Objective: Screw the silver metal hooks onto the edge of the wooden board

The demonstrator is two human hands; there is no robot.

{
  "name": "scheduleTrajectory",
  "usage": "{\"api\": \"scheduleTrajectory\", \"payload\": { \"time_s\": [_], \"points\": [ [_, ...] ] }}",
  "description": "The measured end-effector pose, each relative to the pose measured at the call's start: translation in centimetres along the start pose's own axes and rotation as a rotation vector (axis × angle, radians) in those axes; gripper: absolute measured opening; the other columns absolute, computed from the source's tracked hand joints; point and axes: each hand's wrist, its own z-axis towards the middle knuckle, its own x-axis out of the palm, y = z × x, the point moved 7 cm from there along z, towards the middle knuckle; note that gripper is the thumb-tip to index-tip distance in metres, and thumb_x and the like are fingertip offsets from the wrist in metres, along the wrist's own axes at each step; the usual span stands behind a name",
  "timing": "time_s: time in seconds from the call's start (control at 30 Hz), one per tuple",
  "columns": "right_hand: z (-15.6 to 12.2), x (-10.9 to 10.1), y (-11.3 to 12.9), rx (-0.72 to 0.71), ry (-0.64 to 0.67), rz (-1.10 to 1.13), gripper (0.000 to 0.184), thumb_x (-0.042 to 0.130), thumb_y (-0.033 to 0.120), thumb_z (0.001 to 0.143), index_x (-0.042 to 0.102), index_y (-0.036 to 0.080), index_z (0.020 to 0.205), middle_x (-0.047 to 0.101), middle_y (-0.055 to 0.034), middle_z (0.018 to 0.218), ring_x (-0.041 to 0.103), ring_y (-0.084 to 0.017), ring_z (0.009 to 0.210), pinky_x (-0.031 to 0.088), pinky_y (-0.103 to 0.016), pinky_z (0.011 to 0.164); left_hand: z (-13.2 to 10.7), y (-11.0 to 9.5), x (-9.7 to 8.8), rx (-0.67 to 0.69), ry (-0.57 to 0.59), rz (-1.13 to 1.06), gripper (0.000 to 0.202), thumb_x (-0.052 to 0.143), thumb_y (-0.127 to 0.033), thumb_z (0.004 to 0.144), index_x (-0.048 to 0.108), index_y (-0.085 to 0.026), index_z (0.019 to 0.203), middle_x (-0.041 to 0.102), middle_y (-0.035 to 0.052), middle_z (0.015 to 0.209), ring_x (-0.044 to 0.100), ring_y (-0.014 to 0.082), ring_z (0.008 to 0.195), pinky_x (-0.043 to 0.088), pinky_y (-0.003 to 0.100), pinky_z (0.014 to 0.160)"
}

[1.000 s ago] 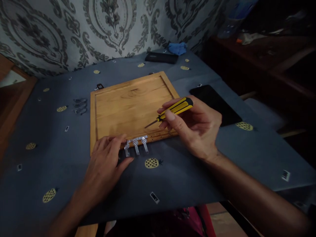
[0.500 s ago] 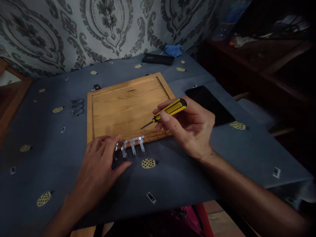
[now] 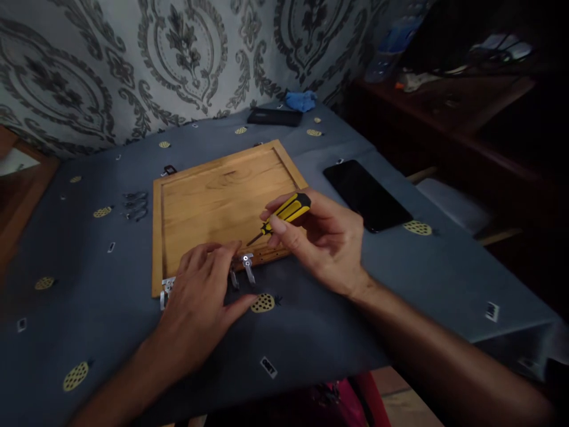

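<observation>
A wooden board (image 3: 213,201) with a raised rim lies on the table. Metal hooks (image 3: 249,270) are fixed along its near edge, and the row is partly hidden by my left hand (image 3: 202,287). That hand lies over the edge with its fingers stretched out and its thumb apart, beside the hooks. Between the thumb and fingers of my right hand (image 3: 326,240) is a yellow and black screwdriver (image 3: 288,210). Its tip points down and left, just above the rightmost visible hook. Small holes show in the edge to the right of that hook.
Several loose hooks (image 3: 134,206) lie left of the board. A black phone (image 3: 367,196) is on the right. At the back are a dark case (image 3: 274,117) and a blue cloth (image 3: 301,101). The patterned tablecloth (image 3: 338,332) covers the table; a dark shelf (image 3: 444,124) stands at the right.
My left hand has slid right along the board's edge, uncovering a hook at the left end. My right hand has brought the screwdriver lower and left, closer to the rightmost hook.
</observation>
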Motion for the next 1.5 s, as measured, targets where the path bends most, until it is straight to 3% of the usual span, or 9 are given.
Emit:
{"api": "scheduleTrajectory", "payload": {
  "time_s": [0.47,0.73,1.17,1.5],
  "points": [
    [-0.2,0.3,0.3,0.007,0.036,-0.022,0.006,0.070,0.023,0.084,0.067,0.017,0.084,0.066,-0.0008,0.082,0.058,-0.009,0.058,0.051,-0.024,0.052,0.8,-0.3,1.2,0.010,0.016,-0.025,0.058,0.077,-0.033,0.082,0.043,-0.020,0.127,0.065,0.0101,0.114,0.059,0.0323,0.108,0.048,0.050,0.092],
    [-0.3,0.7,0.3,-0.021,0.086,0.020,0.002,0.069,0.019,0.084,0.068,0.019,0.085,0.061,0.0029,0.074,0.057,-0.007,0.057,0.050,-0.021,0.051,0.7,-0.2,1.2,0.007,0.020,-0.007,0.056,0.076,-0.035,0.083,0.043,-0.020,0.126,0.065,0.0096,0.111,0.059,0.0315,0.104,0.049,0.049,0.089],
    [-0.5,1.0,0.0,-0.025,0.104,-0.031,0.005,0.070,0.024,0.085,0.067,0.019,0.085,0.062,0.0020,0.074,0.057,-0.009,0.058,0.052,-0.023,0.051,0.5,-0.2,1.1,0.008,0.015,-0.010,0.052,0.073,-0.034,0.085,0.045,-0.020,0.127,0.066,0.0086,0.112,0.060,0.0315,0.107,0.047,0.050,0.092],
    [-0.5,1.6,1.2,-0.152,0.199,-0.122,0.014,0.072,0.025,0.085,0.063,0.018,0.078,0.064,0.0003,0.071,0.058,-0.009,0.057,0.049,-0.023,0.050,0.6,-0.6,1.1,0.036,-0.019,-0.004,0.048,0.070,-0.034,0.088,0.045,-0.019,0.125,0.067,0.0073,0.107,0.062,0.0306,0.099,0.048,0.047,0.087]
  ]
}}
